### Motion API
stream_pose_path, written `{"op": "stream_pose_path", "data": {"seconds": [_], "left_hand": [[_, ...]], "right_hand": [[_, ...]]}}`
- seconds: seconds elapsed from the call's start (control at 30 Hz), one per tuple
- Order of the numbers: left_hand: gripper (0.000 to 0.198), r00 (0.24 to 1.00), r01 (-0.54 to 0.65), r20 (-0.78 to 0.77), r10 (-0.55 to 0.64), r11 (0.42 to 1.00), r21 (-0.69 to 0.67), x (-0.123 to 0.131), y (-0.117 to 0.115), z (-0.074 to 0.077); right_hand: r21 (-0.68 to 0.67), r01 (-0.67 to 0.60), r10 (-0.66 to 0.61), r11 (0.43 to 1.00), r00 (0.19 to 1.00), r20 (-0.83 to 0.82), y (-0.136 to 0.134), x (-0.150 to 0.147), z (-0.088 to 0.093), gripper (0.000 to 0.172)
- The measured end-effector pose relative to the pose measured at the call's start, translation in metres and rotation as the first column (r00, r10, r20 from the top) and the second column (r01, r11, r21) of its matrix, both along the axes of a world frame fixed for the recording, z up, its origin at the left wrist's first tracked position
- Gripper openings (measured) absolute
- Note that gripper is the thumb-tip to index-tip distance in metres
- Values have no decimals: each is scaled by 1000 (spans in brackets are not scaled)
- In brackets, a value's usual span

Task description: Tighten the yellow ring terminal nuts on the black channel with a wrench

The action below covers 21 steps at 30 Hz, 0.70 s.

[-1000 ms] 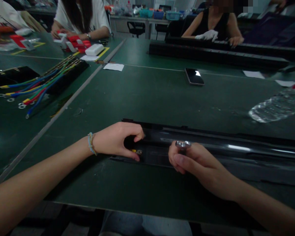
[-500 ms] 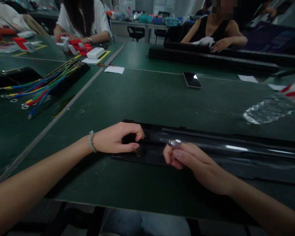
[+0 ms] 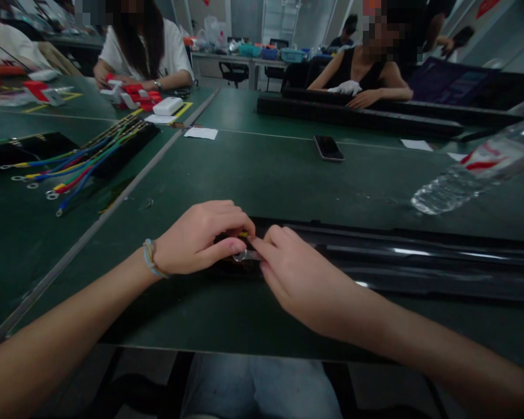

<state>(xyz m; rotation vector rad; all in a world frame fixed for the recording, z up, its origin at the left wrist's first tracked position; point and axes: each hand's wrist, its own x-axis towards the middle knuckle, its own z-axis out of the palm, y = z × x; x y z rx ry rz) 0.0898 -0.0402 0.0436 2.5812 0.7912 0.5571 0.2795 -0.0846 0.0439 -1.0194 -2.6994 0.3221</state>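
A long black glossy housing (image 3: 419,259) lies across the green table (image 3: 262,180) in front of me. My left hand (image 3: 196,238), a braided band at its wrist, is curled over the housing's left end, thumb and fingers pinched together. My right hand (image 3: 297,273) has its fingers closed and pressed against the left hand's fingertips. Between the two hands shows a small silver metal piece (image 3: 243,255), with a bit of yellow just above it. What each hand grips around that piece is partly hidden.
A phone (image 3: 328,147) lies mid-table. A clear plastic water bottle (image 3: 467,171) lies on its side at right. Coloured wires with ring terminals (image 3: 70,169) sit on a black part at left. Two people work across the table, near paper slips (image 3: 201,133) and another long black housing (image 3: 358,118).
My right hand moved left with the silver piece it held upright and now meets my left hand at the housing's left end. The view shifted slightly.
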Motion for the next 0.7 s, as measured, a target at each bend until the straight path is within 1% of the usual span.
{"op": "stream_pose_path", "data": {"seconds": [0.07,0.13,0.2,0.27,0.3,0.33,0.37,0.43,0.5,0.53,0.6,0.67,0.7], "left_hand": [[36,998,-50,-45,49,999,-16,-5,0,1],[28,990,-93,-112,91,996,-6,-9,1,2],[27,976,-111,-176,128,989,102,-13,2,2],[30,964,-111,-215,158,970,216,-14,3,2],[32,962,-109,-219,161,966,233,-14,3,2],[32,965,-108,-214,154,971,212,-14,4,1],[32,970,-111,-199,141,982,155,-14,5,1],[32,981,-116,-155,113,993,-11,-17,7,1],[35,986,-130,-125,108,974,-184,-24,11,3],[36,983,-146,-144,111,954,-263,-29,13,5],[36,977,-192,-164,136,898,-396,-40,17,8],[34,969,-236,-181,168,843,-484,-50,20,10],[33,966,-246,-201,163,821,-516,-53,20,10]], "right_hand": [[-53,23,-26,998,998,-56,5,-7,-1,22],[-124,45,-62,991,989,-136,10,-12,-2,17],[-170,61,-103,983,962,-252,15,-15,-4,13],[-199,80,-149,977,921,-360,19,-18,-6,17],[-204,88,-165,975,902,-398,20,-19,-6,19],[-202,96,-175,975,890,-420,21,-20,-6,21],[-192,100,-174,976,888,-425,22,-21,-6,21],[-152,105,-157,983,909,-387,23,-22,-5,21],[-114,104,-135,988,939,-316,25,-19,-5,24],[-101,107,-132,989,949,-287,26,-16,-5,26],[-122,116,-145,986,952,-269,29,-7,-5,30],[-169,160,-203,973,938,-282,32,6,-6,27],[-199,181,-234,963,928,-289,33,12,-7,24]]}}
